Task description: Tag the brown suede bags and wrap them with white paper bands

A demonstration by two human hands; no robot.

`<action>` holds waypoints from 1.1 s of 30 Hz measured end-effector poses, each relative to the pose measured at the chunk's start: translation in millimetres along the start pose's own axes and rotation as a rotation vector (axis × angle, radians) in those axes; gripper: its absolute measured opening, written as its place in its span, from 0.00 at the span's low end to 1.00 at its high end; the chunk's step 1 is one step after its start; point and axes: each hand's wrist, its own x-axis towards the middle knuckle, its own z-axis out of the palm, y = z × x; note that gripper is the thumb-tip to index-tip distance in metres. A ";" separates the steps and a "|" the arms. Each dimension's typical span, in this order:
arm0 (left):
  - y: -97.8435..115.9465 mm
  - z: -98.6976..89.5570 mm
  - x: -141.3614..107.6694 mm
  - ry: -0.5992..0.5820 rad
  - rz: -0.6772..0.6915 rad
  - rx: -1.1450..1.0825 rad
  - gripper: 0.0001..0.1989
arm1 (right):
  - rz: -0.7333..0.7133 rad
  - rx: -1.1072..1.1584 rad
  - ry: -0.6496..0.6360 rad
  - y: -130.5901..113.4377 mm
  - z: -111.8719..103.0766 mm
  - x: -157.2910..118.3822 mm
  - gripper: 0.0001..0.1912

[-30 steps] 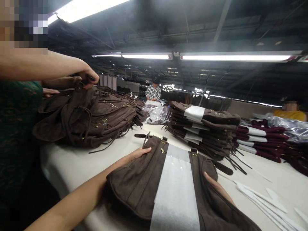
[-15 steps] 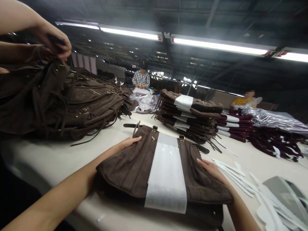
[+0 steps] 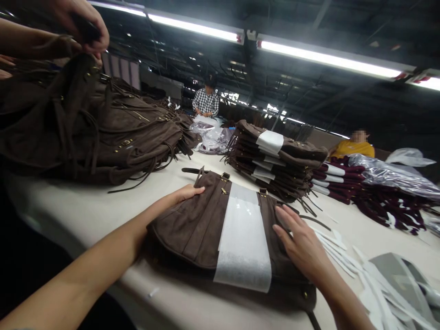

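Note:
A dark brown handbag (image 3: 195, 224) lies on the pale table in front of me, with a white paper band (image 3: 244, 247) wrapped around its middle. Small brass-coloured buckles and dark straps show along its far edge. My left hand (image 3: 188, 192) grips the bag's far left side, thumb on top and the other fingers hidden behind it. On the right side of the flap lies my right hand (image 3: 299, 236), open, with its fingers extended and the thumb apart. Part of the bag's right side is covered by this hand.
Left, a co-worker's hands (image 3: 87, 30) hold part of a heap of brown bags (image 3: 137, 133). A stack of banded brown bags (image 3: 292, 153) stands beyond mine. Maroon bags (image 3: 371, 201) lie under clear plastic (image 3: 392, 174). White strips (image 3: 337, 254) and a grey object (image 3: 395, 270) are at right.
My right hand has come from the bag's right edge up onto its top, fingers now opened out. The left hand keeps its grip. A strap at the right has shifted outward.

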 end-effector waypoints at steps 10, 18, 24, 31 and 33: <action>2.9 -12.4 7.3 0.099 0.014 0.229 0.25 | 0.118 -0.457 -0.296 -59.8 -48.4 17.5 0.18; 4.9 -12.3 3.2 0.083 0.036 0.246 0.24 | -0.281 0.094 -0.003 -55.1 1.6 70.4 0.32; -1.0 -12.9 11.6 0.087 0.037 0.235 0.24 | -0.208 0.037 -0.254 -46.0 111.9 71.1 0.38; 0.6 -14.9 15.4 0.093 0.000 0.231 0.21 | -0.142 0.053 -0.291 -53.0 122.5 62.8 0.38; 2.7 -14.3 14.4 0.094 -0.019 0.244 0.20 | -0.112 0.076 -0.318 -56.5 119.3 62.7 0.38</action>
